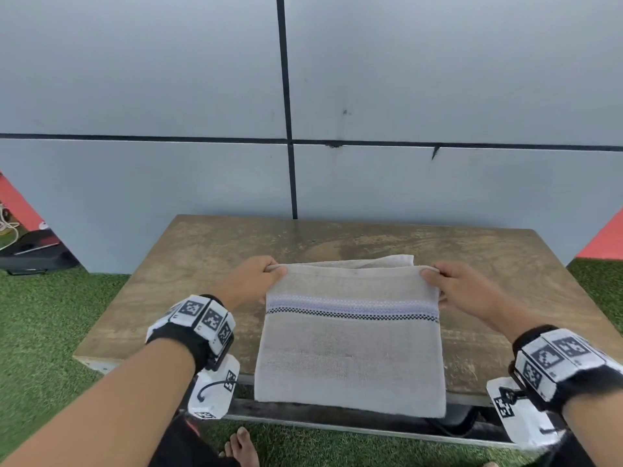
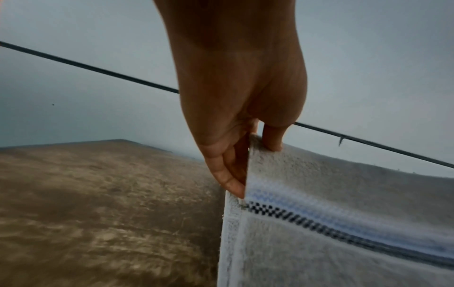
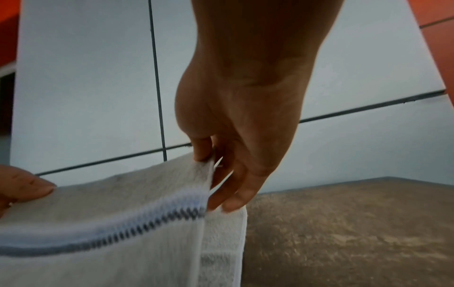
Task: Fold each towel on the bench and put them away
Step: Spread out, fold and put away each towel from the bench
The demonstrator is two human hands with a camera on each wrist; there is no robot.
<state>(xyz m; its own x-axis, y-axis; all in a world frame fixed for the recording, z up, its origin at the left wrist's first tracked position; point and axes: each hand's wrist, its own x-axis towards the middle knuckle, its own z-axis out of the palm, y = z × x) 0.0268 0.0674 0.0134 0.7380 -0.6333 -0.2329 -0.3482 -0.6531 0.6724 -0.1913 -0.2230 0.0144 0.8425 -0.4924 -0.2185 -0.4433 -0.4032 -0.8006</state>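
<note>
Towel (image 1: 350, 352) on wooden bench (image 1: 202, 264), panelled wall (image 1: 135, 96) behind

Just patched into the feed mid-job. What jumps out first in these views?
The pale towel with its blue and black checked stripe, draped over the near edge of the wooden bench. The left hand and right hand each pinch a far corner, lifting that edge; the wrist views confirm each grip. Behind stands a grey panelled wall, with green turf underfoot.

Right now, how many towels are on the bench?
1: the beige striped towel lies on the wooden bench, its near edge overhanging, its far corners pinched by the left hand and right hand. No others show.
</note>
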